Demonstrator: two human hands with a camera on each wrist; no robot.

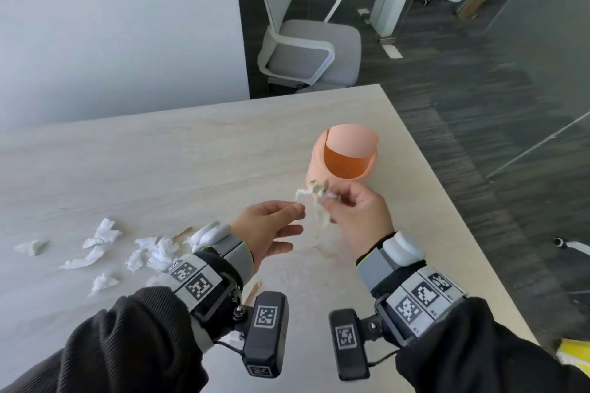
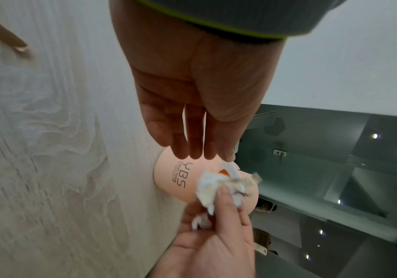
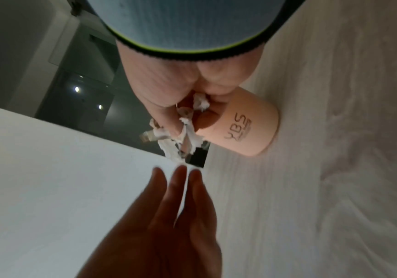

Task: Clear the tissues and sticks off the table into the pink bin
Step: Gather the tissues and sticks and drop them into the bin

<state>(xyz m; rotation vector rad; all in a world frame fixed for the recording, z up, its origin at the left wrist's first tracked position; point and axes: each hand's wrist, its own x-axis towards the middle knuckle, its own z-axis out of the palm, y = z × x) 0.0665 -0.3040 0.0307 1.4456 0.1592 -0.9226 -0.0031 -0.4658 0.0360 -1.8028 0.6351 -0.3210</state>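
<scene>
The pink bin (image 1: pixel 341 159) (image 2: pixel 168 178) (image 3: pixel 247 129) stands upright near the table's right edge, its swing lid tipped open. Just in front of it my right hand (image 1: pixel 354 210) (image 2: pixel 218 225) (image 3: pixel 180 105) grips a wad of torn tissue (image 1: pixel 314 201) (image 2: pixel 216 184) (image 3: pixel 175 143) with a stick end poking out, held above the table. My left hand (image 1: pixel 271 230) (image 2: pixel 199 105) (image 3: pixel 168 216) is beside it, fingers straight and empty, fingertips close to the wad. Several crumpled tissues (image 1: pixel 105 233) lie on the table at the left. Two sticks (image 1: pixel 182 234) (image 1: pixel 253 290) lie near my left wrist.
The light wooden table (image 1: pixel 191 153) ends at a right edge (image 1: pixel 447 201) close behind the bin. A white office chair (image 1: pixel 306 51) stands beyond the far edge. A grey wall is at the left, dark floor at the right.
</scene>
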